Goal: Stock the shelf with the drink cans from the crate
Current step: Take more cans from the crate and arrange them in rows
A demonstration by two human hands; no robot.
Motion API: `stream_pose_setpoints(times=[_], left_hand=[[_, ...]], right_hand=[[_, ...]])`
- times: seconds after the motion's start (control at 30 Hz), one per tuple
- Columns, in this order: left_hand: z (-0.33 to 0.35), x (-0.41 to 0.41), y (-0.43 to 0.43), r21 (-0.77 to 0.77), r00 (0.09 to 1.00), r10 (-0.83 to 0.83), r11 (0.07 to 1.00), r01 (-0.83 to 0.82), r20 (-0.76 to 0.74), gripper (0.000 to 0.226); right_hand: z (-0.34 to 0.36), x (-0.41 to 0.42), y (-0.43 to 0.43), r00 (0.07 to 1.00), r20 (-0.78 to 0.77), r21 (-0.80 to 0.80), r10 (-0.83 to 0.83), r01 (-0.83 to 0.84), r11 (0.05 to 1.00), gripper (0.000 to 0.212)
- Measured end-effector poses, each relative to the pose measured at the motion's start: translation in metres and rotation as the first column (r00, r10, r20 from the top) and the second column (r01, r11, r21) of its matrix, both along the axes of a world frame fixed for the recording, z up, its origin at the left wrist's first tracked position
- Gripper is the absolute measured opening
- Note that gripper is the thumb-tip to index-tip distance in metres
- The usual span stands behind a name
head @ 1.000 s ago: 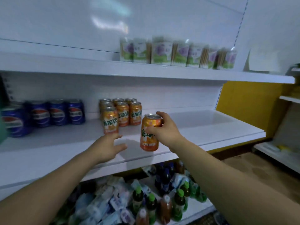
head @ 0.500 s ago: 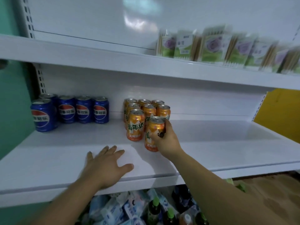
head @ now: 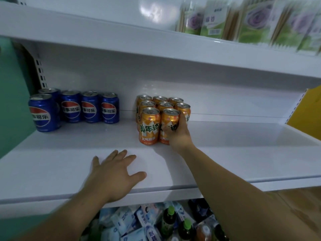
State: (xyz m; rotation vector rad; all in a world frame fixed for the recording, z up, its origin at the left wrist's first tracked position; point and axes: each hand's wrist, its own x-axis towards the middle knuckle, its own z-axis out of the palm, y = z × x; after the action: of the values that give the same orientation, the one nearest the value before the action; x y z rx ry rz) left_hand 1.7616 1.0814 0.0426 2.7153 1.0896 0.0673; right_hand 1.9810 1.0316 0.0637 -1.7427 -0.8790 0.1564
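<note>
My right hand (head: 177,132) grips an orange drink can (head: 169,120) that stands upright on the white middle shelf (head: 225,153), in the front row of a block of several orange cans (head: 161,105). Another front-row orange can (head: 149,126) touches it on the left. My left hand (head: 114,176) lies flat, fingers spread, on the shelf near its front edge. The crate is out of view.
Several blue cola cans (head: 90,107) stand at the shelf's left end. The upper shelf (head: 121,39) holds green and purple packets (head: 251,20). Below the shelf lie bottles with green caps (head: 169,218) and blue-white packs (head: 132,221). A green wall (head: 12,105) is at left.
My right hand carried the orange can from in front of the shelf onto it and set it beside the front can. My left hand settled flat on the shelf. The view moved closer.
</note>
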Motion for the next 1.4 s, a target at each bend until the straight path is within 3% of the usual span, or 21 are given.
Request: stream_pose_setpoints(times=[0.2, 0.4, 0.5, 0.6, 0.97, 1.1, 1.23, 1.4], left_hand=[[0.004, 0.0, -0.002, -0.004, 0.999, -0.01, 1.0, 0.01, -0.046, 0.077], [0.03, 0.007, -0.005, -0.115, 0.985, -0.057, 0.993, 0.038, -0.161, 0.08], [0.054, 0.029, -0.027, -0.196, 0.977, -0.179, 0.968, 0.154, -0.114, 0.088], [0.077, 0.057, -0.075, -0.16, 0.937, -0.346, 0.928, 0.336, -0.04, 0.074], [0.083, 0.123, -0.312, -0.092, 0.611, -0.792, 0.608, 0.788, 0.0, 0.063], [0.069, 0.137, -0.376, -0.13, 0.47, -0.883, 0.466, 0.875, -0.002, 0.067], [0.049, 0.154, -0.429, -0.163, 0.336, -0.942, 0.335, 0.928, -0.021, 0.068], [0.013, 0.175, -0.481, -0.235, 0.194, -0.981, 0.187, 0.954, 0.005, 0.059]], right_hand=[[0.011, -0.003, -0.004, 1.0, 0.012, -0.104, 0.013, -0.011, 0.994, 0.078], [0.057, -0.006, -0.06, 0.966, 0.255, -0.411, 0.033, 0.078, 0.908, 0.08], [0.073, 0.001, -0.11, 0.951, 0.307, -0.572, 0.027, 0.162, 0.804, 0.076], [0.085, 0.008, -0.164, 0.949, 0.314, -0.644, -0.015, 0.225, 0.731, 0.077], [0.101, -0.009, -0.429, 0.833, 0.376, -0.748, -0.406, 0.531, 0.397, 0.073], [0.091, -0.035, -0.511, 0.756, 0.36, -0.772, -0.546, 0.571, 0.281, 0.059], [0.074, -0.052, -0.575, 0.646, 0.341, -0.794, -0.683, 0.587, 0.158, 0.064], [0.038, -0.065, -0.624, 0.503, 0.282, -0.805, -0.817, 0.587, 0.084, 0.069]])
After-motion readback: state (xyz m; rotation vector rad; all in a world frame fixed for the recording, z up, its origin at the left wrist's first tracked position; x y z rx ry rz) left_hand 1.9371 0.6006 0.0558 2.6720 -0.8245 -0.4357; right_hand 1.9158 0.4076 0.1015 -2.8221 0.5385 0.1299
